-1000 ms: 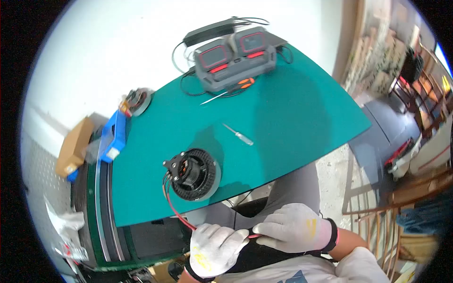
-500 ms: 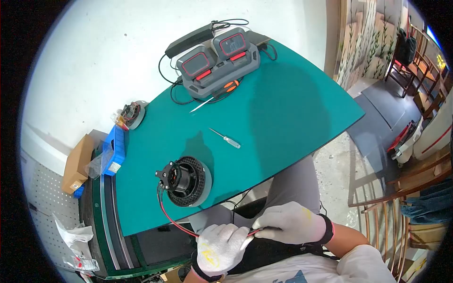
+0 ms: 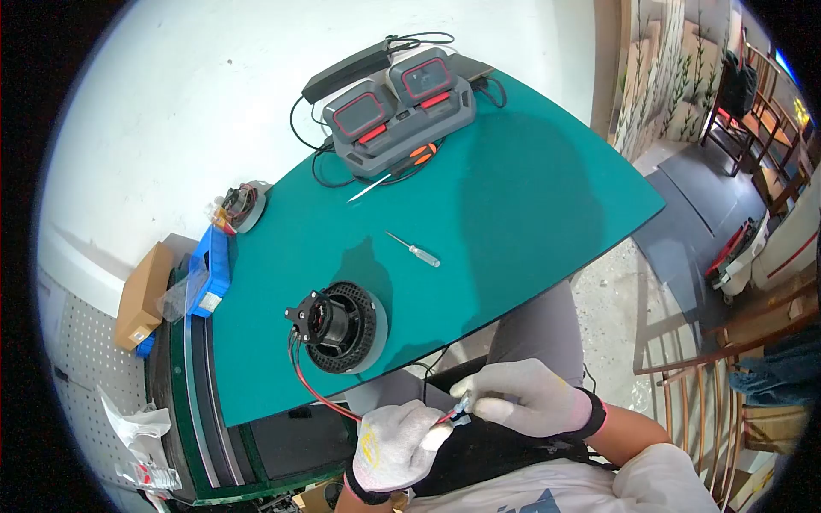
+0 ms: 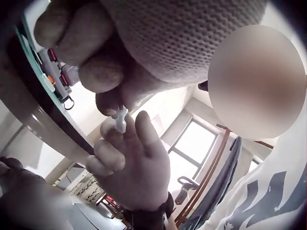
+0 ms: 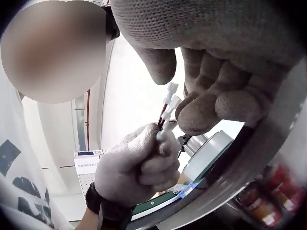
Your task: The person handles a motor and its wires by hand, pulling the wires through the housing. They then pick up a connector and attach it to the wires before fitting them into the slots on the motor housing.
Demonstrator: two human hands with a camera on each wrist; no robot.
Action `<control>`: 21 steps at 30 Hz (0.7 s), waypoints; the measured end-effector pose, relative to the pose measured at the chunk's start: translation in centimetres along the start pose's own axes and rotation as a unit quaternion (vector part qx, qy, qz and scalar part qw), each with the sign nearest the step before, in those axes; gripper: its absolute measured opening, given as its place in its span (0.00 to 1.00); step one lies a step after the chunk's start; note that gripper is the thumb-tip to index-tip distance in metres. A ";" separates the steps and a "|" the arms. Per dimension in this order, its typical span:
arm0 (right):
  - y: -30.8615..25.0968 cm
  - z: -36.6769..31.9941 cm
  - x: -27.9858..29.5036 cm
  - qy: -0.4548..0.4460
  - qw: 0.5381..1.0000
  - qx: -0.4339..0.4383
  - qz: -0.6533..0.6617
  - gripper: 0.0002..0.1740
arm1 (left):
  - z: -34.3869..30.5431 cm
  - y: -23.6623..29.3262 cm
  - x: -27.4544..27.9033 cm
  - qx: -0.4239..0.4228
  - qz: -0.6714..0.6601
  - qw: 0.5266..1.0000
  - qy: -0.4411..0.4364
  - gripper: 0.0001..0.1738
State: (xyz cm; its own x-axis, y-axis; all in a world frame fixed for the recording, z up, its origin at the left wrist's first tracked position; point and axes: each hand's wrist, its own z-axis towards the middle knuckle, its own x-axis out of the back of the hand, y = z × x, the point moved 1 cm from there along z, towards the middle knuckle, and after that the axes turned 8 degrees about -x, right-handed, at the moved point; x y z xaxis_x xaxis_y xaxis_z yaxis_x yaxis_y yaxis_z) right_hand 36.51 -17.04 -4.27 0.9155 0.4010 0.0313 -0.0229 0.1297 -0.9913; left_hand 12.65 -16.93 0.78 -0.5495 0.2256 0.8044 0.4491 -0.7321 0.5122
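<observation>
My left hand (image 3: 395, 449) pinches red and dark wires (image 3: 321, 396) that run from a black, round motor-like unit (image 3: 346, 329) at the table's front edge. White connectors (image 5: 169, 93) on the wire ends stick up past the left thumb and fingers in the right wrist view. Beside these ends is my right hand (image 3: 534, 400); in the right wrist view its thumb and bent fingers stand apart around the connectors. One white connector (image 4: 121, 122) shows between both hands in the left wrist view. Whether a right fingertip touches it, I cannot tell.
On the green table (image 3: 530, 222) lie a clear-handled screwdriver (image 3: 423, 255) and an orange-black one (image 3: 422, 155), by a grey double charger (image 3: 402, 111). A blue bin (image 3: 209, 272), a cardboard box (image 3: 144, 295) and a round part with wires (image 3: 246, 207) are at the left.
My right fingers have parted from the wire ends they were pinching, and the white connectors now show between the hands. My left hand still holds the wires.
</observation>
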 end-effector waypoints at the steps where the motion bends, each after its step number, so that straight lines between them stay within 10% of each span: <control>1: 0.3 0.1 0.0 -0.005 0.999 0.024 -0.030 0.16 | 0.0 0.0 0.1 0.000 0.000 1.000 -0.001 0.07; 21: -0.5 -0.4 -0.2 0.054 0.988 -0.102 0.099 0.11 | 0.8 1.0 0.5 0.022 0.035 0.999 0.005 0.11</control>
State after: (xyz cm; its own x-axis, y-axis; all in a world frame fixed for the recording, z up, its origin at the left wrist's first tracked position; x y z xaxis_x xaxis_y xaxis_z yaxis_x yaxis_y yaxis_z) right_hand 36.55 -17.56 -3.87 0.9390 0.2991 -0.1698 -0.1355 -0.1322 -0.9819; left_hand 13.34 -17.05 1.95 -0.5220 0.1686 0.8361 0.5170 -0.7172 0.4674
